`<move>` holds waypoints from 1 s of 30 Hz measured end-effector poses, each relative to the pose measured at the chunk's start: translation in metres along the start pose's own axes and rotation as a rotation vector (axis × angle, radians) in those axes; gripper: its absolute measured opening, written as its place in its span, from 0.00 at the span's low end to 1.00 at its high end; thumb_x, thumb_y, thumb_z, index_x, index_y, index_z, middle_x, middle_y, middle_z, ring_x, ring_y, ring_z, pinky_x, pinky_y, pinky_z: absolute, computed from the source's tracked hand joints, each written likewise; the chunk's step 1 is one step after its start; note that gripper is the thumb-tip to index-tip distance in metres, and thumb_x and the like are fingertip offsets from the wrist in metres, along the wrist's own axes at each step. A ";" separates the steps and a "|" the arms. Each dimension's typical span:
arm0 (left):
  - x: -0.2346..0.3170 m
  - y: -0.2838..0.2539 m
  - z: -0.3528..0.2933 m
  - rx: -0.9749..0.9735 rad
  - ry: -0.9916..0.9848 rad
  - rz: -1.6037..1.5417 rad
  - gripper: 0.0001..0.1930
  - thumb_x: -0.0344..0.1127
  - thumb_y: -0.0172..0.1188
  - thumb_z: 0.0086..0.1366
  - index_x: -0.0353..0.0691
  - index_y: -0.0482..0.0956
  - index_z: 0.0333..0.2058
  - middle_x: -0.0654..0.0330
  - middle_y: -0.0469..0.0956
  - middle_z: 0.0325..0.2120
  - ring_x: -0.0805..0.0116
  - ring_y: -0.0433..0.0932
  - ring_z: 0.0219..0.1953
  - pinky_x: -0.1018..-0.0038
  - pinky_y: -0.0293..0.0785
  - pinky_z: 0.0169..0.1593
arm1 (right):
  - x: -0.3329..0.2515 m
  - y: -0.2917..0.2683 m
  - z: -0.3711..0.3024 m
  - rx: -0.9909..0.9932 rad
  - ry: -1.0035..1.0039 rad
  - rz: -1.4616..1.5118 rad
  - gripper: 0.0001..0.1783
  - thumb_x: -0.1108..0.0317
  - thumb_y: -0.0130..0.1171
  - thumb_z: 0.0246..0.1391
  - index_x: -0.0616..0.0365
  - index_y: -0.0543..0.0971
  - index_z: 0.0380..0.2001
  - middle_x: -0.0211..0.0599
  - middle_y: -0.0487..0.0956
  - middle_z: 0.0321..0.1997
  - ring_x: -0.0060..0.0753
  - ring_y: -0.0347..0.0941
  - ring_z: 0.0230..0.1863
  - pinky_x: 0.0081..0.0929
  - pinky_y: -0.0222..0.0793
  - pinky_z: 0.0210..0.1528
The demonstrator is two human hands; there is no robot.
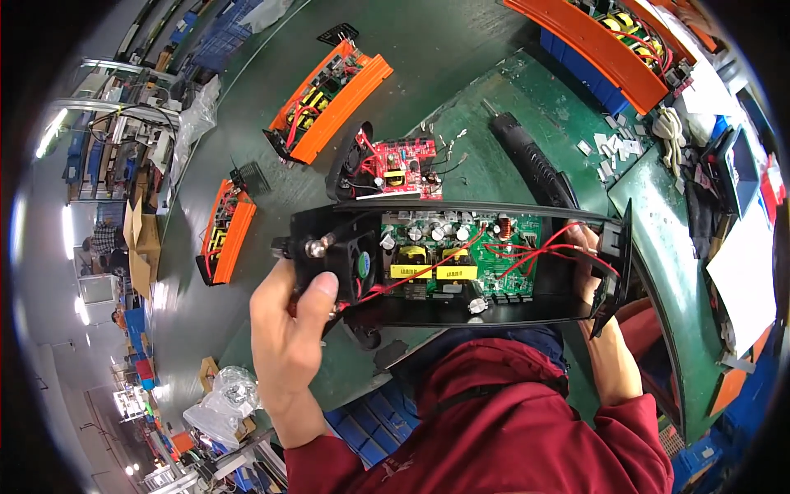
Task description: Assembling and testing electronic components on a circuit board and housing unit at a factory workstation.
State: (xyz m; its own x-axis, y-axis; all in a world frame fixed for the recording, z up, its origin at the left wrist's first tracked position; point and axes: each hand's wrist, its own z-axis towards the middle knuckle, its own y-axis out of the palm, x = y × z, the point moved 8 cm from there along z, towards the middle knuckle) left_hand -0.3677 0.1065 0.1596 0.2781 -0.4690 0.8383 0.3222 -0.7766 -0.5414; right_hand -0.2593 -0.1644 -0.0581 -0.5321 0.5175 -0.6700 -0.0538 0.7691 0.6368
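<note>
Between my hands I hold an open black power inverter [514, 309] above the bench, tilted so its inside shows. Inside are a green circuit board [517, 276], two yellow-wrapped transformers [434, 272], silver capacitors and red wires [543, 250]. My left hand [290, 329] is closed on the end with the black fan [362, 262], its thumb lying near the metal terminals [316, 247]. My right hand [586, 267] grips the opposite end, beside the black end plate [615, 267]; its fingers are partly hidden by the case and wires.
Behind the case lie a red circuit board [403, 165] and a black electric screwdriver [533, 156]. Orange-cased units [341, 107], [229, 230] stand on the green bench at left, and another orange unit [588, 45] rests on a blue bin [584, 74] at upper right. Small pale pieces [613, 146] lie scattered nearby.
</note>
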 end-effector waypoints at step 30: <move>-0.130 -0.005 -0.045 0.394 -0.076 -0.548 0.35 0.48 0.63 0.64 0.28 0.65 0.62 0.52 0.72 0.56 0.61 0.73 0.56 0.62 0.69 0.62 | 0.000 0.040 -0.024 0.084 0.027 -0.179 0.20 0.46 0.56 0.63 0.43 0.69 0.23 0.15 0.63 0.24 0.13 0.56 0.27 0.21 0.49 0.30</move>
State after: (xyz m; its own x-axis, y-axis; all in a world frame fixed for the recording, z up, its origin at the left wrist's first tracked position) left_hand -0.4462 0.1528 0.0566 0.0388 -0.0095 0.9992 0.7363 -0.6758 -0.0350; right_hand -0.2819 -0.1428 -0.0236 -0.5429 0.3605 -0.7585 -0.0790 0.8772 0.4735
